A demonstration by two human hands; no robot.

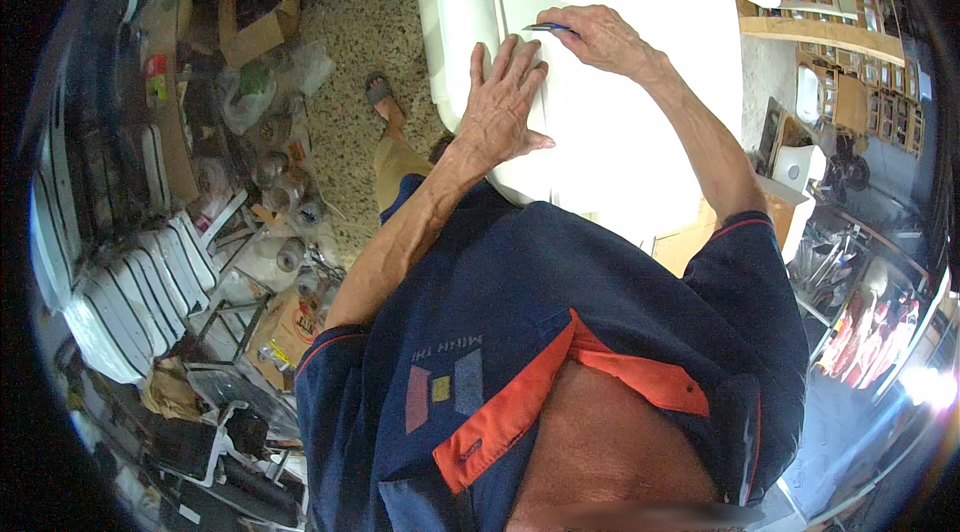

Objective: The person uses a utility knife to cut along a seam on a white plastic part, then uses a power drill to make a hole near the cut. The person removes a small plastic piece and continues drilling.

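Note:
A large, smooth white piece with rounded edges lies in front of me, overexposed over much of its surface. My left hand rests on its left part, fingers spread and palm down. Just to the right of those fingertips, my right hand grips a slim blue knife-like tool. The tool's thin tip points left, close to a raised seam that runs up the white piece. Whether the tip touches the surface, I cannot tell.
On the left, stacked white curved panels stand beside plastic-wrapped rolls and an open cardboard box. Speckled floor runs beside the white piece. To the right are shelves with small bins and a rack of tools.

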